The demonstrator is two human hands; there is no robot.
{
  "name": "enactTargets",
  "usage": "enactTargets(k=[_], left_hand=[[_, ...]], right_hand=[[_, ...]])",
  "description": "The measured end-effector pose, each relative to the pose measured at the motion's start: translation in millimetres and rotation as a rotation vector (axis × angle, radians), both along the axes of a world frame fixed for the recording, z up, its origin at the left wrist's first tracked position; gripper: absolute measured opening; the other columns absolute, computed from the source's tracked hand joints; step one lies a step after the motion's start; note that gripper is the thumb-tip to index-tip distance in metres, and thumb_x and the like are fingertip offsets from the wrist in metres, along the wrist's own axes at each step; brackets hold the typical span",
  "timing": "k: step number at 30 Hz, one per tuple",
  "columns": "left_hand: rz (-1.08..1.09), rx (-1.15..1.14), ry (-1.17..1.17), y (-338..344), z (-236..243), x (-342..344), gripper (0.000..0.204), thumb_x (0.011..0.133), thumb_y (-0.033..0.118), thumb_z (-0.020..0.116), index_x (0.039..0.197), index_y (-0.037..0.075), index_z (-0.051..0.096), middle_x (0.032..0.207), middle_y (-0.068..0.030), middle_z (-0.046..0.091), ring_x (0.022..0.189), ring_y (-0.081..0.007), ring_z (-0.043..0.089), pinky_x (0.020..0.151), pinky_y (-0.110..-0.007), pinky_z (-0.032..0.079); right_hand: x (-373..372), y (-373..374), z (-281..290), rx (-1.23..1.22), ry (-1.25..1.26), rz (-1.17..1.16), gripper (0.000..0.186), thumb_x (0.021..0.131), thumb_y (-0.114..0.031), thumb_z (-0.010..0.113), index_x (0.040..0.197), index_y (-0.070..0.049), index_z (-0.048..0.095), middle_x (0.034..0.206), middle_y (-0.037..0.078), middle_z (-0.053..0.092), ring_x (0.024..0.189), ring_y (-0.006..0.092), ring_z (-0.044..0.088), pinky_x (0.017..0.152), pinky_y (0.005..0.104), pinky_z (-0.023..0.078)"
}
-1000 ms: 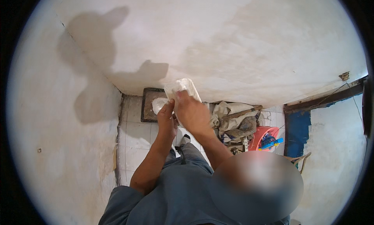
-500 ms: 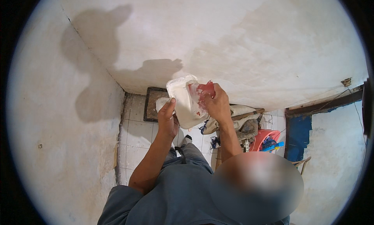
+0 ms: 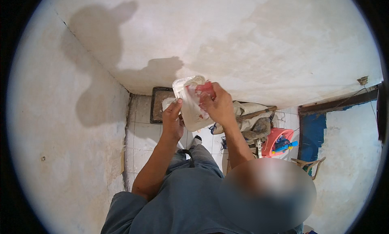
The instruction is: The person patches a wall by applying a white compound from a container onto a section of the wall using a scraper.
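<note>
My left hand (image 3: 173,122) grips the left side of a shallow white plastic tub (image 3: 192,121), its thumb over the rim. White paste coats the inside of the tub, which is tilted in front of the wall. In my right hand (image 3: 221,106) is a red putty spreader (image 3: 206,89), smeared with white paste. Its blade lies inside the tub, against the paste. The fingers are closed round the spreader's upper right part. A whitish lump (image 3: 167,103) shows just beside my left thumb; I cannot tell what it is.
A dark-rimmed tray (image 3: 153,112) lies on the tiled floor by the wall corner. To the right are a crumpled beige sack (image 3: 245,109), a wooden stick (image 3: 259,112) and a pink basin (image 3: 265,149) holding a blue tool (image 3: 289,146). A patchy wall (image 3: 259,51) stands close ahead.
My right hand has moved slightly left and up, drawing the red spreader further over the tub toward its far left part. My left hand still holds the tub, nearly in place.
</note>
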State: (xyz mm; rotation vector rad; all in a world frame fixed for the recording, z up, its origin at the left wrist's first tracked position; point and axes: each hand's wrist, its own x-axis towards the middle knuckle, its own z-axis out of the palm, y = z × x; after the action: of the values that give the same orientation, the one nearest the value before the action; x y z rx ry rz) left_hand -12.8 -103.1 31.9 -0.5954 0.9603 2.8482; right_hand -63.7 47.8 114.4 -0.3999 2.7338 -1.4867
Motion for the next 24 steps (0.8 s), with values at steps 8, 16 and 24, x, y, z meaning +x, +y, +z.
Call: enactTargets(k=[8, 16, 24], left_hand=[[0.036, -0.071, -0.032, 9.1, -4.4, -3.8, 0.035, 0.088, 0.031, 0.072, 0.111, 0.005, 0.065, 0.096, -0.0024, 0.068, 0.08, -0.0127, 0.067, 0.069, -0.029, 0.056], [-0.024, -0.045, -0.042, -1.6, -17.9, -1.9, 0.035, 0.09, 0.03, 0.07, 0.113, 0.003, 0.064, 0.102, -0.0038, 0.068, 0.089, -0.0135, 0.066, 0.077, -0.029, 0.055], [-0.002, 0.048, 0.004, -11.1, -14.1, -17.4, 0.03, 0.094, 0.027, 0.063, 0.113, 0.004, 0.064, 0.107, -0.0062, 0.068, 0.097, -0.0168, 0.065, 0.088, -0.033, 0.052]], right_hand=[[9.5, -12.4, -15.1, 0.008, -0.017, -0.067, 0.016, 0.088, -0.01, 0.061, 0.099, 0.001, 0.062, 0.076, 0.008, 0.066, 0.066, 0.0124, 0.059, 0.062, 0.0284, 0.048], [1.7, 13.6, -41.5, -0.534, -0.224, -0.176, 0.013, 0.094, -0.009, 0.058, 0.105, -0.001, 0.06, 0.081, 0.001, 0.062, 0.068, 0.0062, 0.055, 0.06, 0.023, 0.044], [-8.2, 38.0, -63.6, -0.673, -0.26, -0.325, 0.01, 0.097, -0.011, 0.059, 0.104, -0.004, 0.058, 0.078, -0.002, 0.057, 0.063, 0.0058, 0.049, 0.055, 0.0228, 0.04]])
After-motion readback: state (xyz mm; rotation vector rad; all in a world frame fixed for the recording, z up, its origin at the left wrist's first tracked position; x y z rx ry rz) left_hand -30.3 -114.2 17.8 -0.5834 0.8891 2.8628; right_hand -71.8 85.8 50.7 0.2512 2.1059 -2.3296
